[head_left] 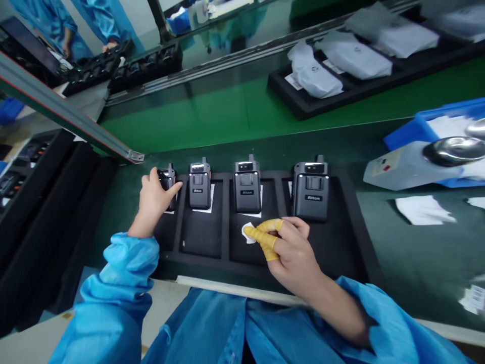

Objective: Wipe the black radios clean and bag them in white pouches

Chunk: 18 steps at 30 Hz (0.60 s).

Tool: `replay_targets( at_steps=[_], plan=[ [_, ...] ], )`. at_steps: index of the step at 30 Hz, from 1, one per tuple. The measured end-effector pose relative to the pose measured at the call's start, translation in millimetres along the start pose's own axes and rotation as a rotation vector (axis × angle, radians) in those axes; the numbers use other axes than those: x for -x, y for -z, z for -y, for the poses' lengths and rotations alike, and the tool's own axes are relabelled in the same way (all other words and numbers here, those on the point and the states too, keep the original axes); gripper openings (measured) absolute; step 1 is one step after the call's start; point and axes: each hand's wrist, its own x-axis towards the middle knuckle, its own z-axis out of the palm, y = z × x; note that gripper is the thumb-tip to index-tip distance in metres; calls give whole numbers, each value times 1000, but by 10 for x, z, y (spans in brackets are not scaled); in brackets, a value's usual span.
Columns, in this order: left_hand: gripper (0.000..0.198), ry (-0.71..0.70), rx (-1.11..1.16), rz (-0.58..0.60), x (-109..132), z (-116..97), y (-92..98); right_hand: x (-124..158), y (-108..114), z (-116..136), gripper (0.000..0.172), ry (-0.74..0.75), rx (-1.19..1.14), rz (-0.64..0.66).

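Observation:
My left hand is around the leftmost black handheld device, thumb on its right side and fingers on its left. Much of that device is hidden by the hand. Yellow finger cots cover fingers of my right hand, which pinches a small white wipe above the black foam tray. Three more devices lie face up in the tray's compartments: one second from left, one in the third compartment and one at the right. Each has a stub antenna and a "Riton" label.
At right stand a bottle with a metal top and a blue bin of white wipes. A loose white wipe lies nearby. Behind, another foam tray holds white-wrapped items. Black trays are at left; co-workers' blue sleeves show beyond.

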Motion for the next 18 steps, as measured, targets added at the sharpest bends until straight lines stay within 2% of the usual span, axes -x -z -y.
replay_targets(
  at_steps=[4,7,9,12,15,18],
  plan=[
    [78,-39,119,-74,53,34,43,-18,15,5,23,5,39,-7],
    [67,-129,308,-163,271,91,98,-79,100,107,24,4,7,20],
    [62,-191,464,-153,458,126,112,-187,183,206,25,28,-33,77],
    [57,-214,657,-61,683,141,107,-481,229,335,25,148,-4,171],
    [57,-226,754,-15,772,144,91,-829,48,438,27,244,36,201],
    [58,-265,816,-2,768,171,77,-1061,-322,541,30,313,29,134]
  ],
)
